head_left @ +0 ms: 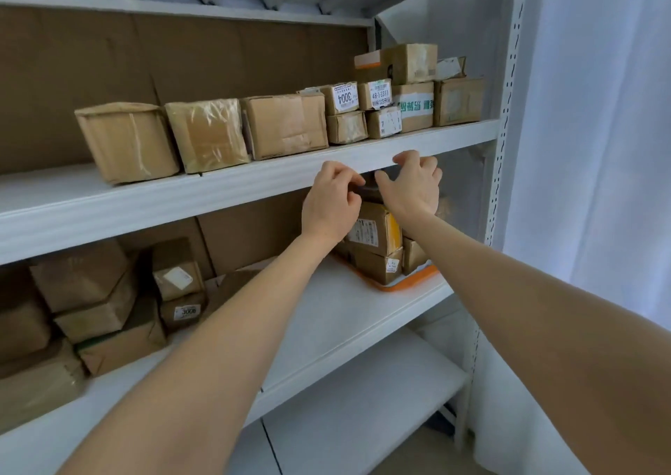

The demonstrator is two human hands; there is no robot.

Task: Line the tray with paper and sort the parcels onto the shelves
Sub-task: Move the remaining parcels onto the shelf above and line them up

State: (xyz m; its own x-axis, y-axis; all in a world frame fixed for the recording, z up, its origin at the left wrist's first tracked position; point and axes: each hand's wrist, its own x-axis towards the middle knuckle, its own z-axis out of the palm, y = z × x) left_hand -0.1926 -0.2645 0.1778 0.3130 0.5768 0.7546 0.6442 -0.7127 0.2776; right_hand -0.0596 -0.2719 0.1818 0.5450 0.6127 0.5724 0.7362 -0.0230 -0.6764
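Left hand [332, 204] grip pinches dark parcel [370, 191]; right hand [414, 186] grip spread, released.

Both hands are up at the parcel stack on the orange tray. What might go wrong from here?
The stack reaches close under the upper shelf edge; lifting the dark top parcel, which the left hand seems to pinch, may jam it.
The orange tray sits near its shelf's front; a tug might topple the yellow-taped parcel.

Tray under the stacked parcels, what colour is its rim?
Orange rim on the tray, best in the head view.
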